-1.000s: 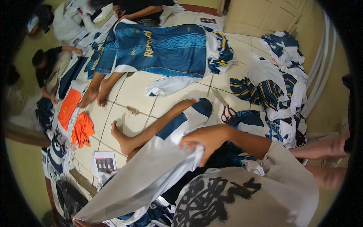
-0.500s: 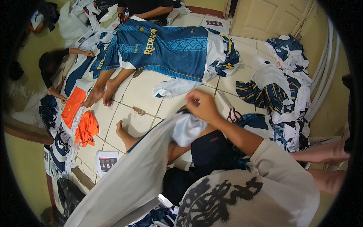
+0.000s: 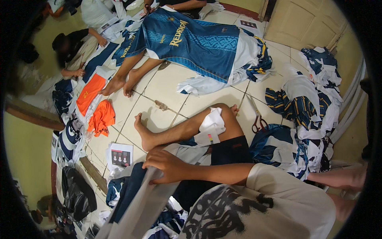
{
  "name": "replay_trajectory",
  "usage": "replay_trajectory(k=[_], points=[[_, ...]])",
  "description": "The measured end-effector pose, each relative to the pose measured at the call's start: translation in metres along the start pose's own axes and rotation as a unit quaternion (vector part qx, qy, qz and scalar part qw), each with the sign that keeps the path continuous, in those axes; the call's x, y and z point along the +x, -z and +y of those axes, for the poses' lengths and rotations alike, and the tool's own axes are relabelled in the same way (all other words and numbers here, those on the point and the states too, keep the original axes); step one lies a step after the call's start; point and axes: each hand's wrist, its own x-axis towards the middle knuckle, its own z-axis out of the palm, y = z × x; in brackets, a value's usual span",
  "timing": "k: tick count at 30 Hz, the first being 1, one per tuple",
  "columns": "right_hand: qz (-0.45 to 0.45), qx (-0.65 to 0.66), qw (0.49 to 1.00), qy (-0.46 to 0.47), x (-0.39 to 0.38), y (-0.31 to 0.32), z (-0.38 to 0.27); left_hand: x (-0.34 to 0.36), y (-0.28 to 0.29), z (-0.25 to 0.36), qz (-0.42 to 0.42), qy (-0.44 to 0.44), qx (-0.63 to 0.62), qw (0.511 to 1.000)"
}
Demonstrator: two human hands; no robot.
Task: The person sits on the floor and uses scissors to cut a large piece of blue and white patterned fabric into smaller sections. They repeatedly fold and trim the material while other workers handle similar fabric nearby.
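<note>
My right hand (image 3: 161, 167) grips a long white and navy fabric piece (image 3: 141, 199) near its upper edge, its fingers curled over it. The piece runs down out of view at the lower edge, where my left hand is not visible. Beyond my hand, a white scrap with a small coloured strip (image 3: 211, 121) lies over my bent bare leg (image 3: 179, 131), on dark shorts and other pale cloth. Scissors (image 3: 259, 124) with dark red handles lie on the tiles right of my knee. A printed sheet (image 3: 120, 154) lies left of my hand.
A large teal jersey panel (image 3: 199, 47) covers a co-worker's legs (image 3: 129, 77). Another person (image 3: 69, 53) handles cloth at upper left. Orange pieces (image 3: 101, 117), garment piles (image 3: 302, 107), a black bag (image 3: 77, 193), a door (image 3: 302, 24) and another person's bare leg (image 3: 334, 179) surround me.
My right hand rose briefly, then came down and leftward, drawing the fabric toward the lower left. My bent leg and a white scrap on it are now uncovered. My left hand left view.
</note>
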Motion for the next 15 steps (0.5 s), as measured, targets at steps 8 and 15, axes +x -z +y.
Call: replay_trajectory(k=[8, 15], points=[[-0.141, 0.077, 0.977, -0.14, -0.041, 0.013, 0.084, -0.046, -0.025, -0.002, -0.164, 0.018, 0.065, 0.984], [0.195, -0.109, 0.933, -0.283, -0.019, 0.107, 0.115, 0.007, -0.065, -0.021, -0.212, -0.072, 0.116, 0.968]])
